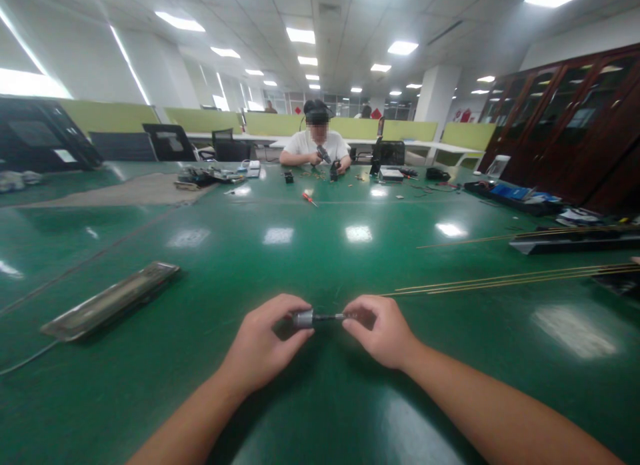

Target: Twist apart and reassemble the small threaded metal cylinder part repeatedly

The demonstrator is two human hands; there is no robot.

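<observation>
A small silver cylinder with a dark rod [325, 317] lies crosswise in front of me, looking like a little motor with a shaft; its exact kind cannot be made out. My left hand [265, 338] pinches the cylinder between thumb and fingers. At the other end, my right hand [385, 331] closes thumb and fingertips on the rod's paler tip, which the fingers partly hide. Both hands are just over the green tabletop [225, 265].
To the left lies a long metal-coloured strip [113, 301] with a cable. Thin brass-coloured rods [480, 282] extend in from the right. Across the table a person [316, 141] holds a dark power tool, with a red screwdriver [309, 198] and small parts nearby.
</observation>
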